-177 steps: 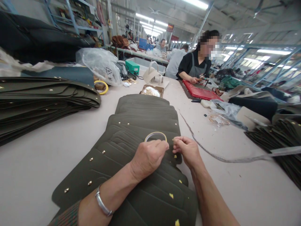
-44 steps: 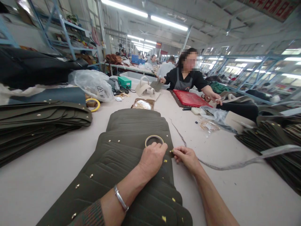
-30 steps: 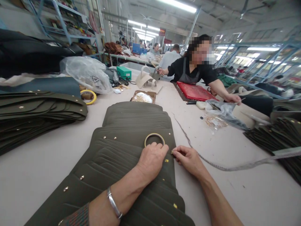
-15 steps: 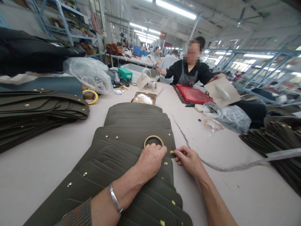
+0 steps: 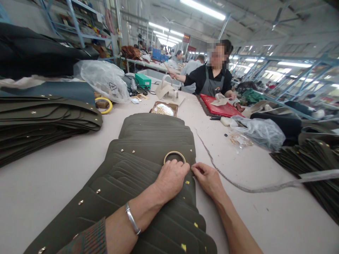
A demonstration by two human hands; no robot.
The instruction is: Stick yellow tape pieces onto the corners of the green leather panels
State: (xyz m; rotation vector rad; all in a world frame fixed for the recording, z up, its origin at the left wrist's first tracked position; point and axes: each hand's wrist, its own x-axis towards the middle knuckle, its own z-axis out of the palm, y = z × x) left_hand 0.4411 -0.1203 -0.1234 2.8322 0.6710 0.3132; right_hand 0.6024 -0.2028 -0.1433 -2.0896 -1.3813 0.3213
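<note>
The left hand [image 5: 169,180], back upward, had its grip closed on the near side of a narrow, ring-shaped roll of yellow-edged tape [image 5: 174,152], which stood tilted above a long, overlapping spread of dark olive, smooth sheet pieces [image 5: 124,176]. The right hand [image 5: 208,178] came in from the other side, its thumb and forefinger pinched together at the right edge of the spread, just beside the left fingertips; whether anything sat between them could not be told.

Small torn bits of yellow tape [image 5: 196,224] dotted the right margin of the pieces, and shiny, round metal studs [image 5: 98,191] showed along the left. A silver metal bangle [image 5: 132,218] circled the left wrist, below a dark, multicoloured knitted sleeve [image 5: 87,236].

The spread lay on a pale, flat table [image 5: 233,218]. At its far end was a shallow brown box [image 5: 174,108] holding gold-coloured beads. To the left rested a thick stack of olive pieces with studs [image 5: 47,121], with a wider yellow roll of tape [image 5: 109,102] next to it and a crumpled clear plastic bag [image 5: 97,79] behind. A thin grey braided cord [image 5: 225,176] curved across the right side. Across the table, a co-worker in a black top and grey apron [image 5: 207,84] was near a flat, shiny red piece [image 5: 225,110].
</note>
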